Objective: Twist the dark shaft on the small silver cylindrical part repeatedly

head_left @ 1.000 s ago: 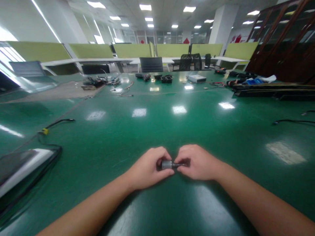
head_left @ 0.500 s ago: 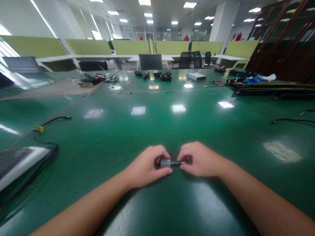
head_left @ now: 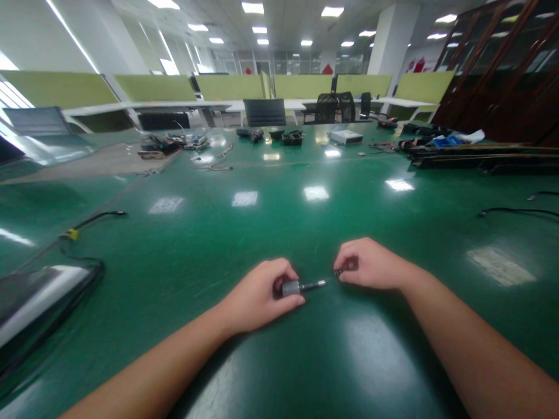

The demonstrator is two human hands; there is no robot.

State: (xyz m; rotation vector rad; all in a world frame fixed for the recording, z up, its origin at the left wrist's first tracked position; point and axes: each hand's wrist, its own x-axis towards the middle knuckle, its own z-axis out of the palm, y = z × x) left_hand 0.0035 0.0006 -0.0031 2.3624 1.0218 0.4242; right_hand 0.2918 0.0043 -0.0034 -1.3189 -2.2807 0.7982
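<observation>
My left hand is closed round a small grey metal cylinder, gripped between thumb and fingers. A thin dark shaft with a bright silver tip sticks out of the cylinder to the right. To the right and slightly farther off, my right hand pinches a small dark piece; most of it is hidden by the fingers, and I cannot make out its kind. A short gap separates the shaft's tip from my right fingertips.
The glossy green table reflects the ceiling lights. At the left lie a black cable and a white-edged flat device. Along the far side are loose electronic parts, a silver box and dark long strips.
My right hand has come away from the shaft, moving right and farther off with the small dark piece. The shaft's silver tip now shows. My left hand stays almost in place.
</observation>
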